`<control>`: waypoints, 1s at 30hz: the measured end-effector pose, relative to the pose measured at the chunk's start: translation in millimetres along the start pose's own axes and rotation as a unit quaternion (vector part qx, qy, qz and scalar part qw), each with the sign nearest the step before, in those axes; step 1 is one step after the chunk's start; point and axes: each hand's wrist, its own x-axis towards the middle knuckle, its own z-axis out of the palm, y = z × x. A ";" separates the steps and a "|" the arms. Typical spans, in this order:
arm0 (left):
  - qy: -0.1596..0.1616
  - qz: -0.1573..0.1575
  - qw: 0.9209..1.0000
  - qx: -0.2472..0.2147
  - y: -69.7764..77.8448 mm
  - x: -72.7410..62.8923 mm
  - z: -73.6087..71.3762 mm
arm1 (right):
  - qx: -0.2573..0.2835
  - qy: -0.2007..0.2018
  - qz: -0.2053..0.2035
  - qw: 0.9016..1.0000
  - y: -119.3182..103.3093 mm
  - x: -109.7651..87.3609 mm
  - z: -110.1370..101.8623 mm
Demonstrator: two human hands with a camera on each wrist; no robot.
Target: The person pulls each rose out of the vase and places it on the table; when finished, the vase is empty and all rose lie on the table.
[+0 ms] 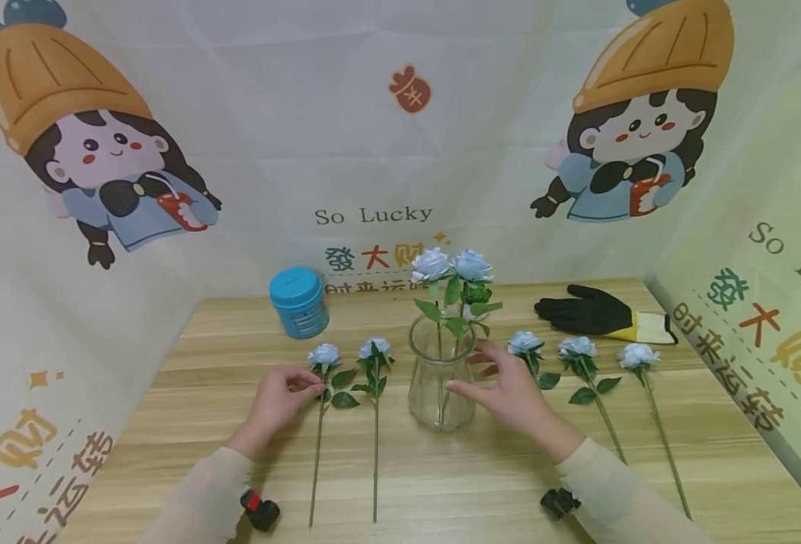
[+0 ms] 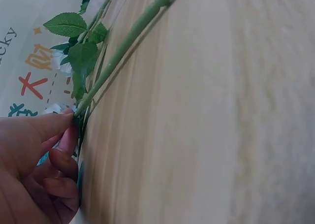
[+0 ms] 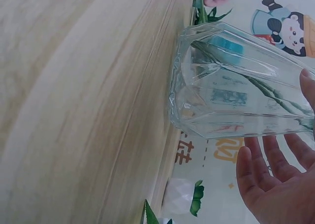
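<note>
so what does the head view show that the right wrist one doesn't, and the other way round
Only the head view shows the black glove and the two pale blue blooms above the vase.

Only the right wrist view shows the right hand from its palm side.

Both show the vase, at least part of each hand, the left hand included, the printed backdrop and the blue tub, which the wrist view catches through the glass.

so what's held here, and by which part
The left hand pinches the leftmost rose by its upper stem. The right hand is at the glass vase; whether it grips cannot be told.
</note>
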 end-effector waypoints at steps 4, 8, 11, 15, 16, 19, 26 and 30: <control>0.004 0.000 1.000 0.009 1.1 -1.5 -0.4 | 0.001 0.003 0.004 1.000 0.1 -0.2 0.2; 0.010 -0.005 1.000 0.018 2.5 -2.8 -0.7 | -0.002 0.004 0.004 1.000 0.0 -0.8 0.1; 0.016 -0.007 0.999 0.027 5.4 -3.8 -2.2 | -0.003 0.005 0.005 1.000 0.4 -1.1 0.5; 0.018 -0.007 0.999 0.033 16.2 -5.4 -7.5 | -0.003 0.004 0.002 1.000 1.2 -0.9 2.1; 0.018 -0.007 0.999 0.034 20.9 -5.4 -9.4 | -0.003 0.004 0.000 1.000 1.3 -1.0 2.3; 0.021 0.005 0.999 0.033 38.1 -3.5 -13.9 | -0.001 0.004 0.000 1.000 1.5 -0.9 2.9; 0.032 0.074 0.997 -0.004 93.1 14.9 -11.0 | -0.005 0.008 -0.007 1.000 2.1 -1.0 1.5; 0.028 0.093 0.995 -0.019 125.1 25.0 -2.3 | -0.009 0.008 -0.009 1.000 1.9 -1.2 1.4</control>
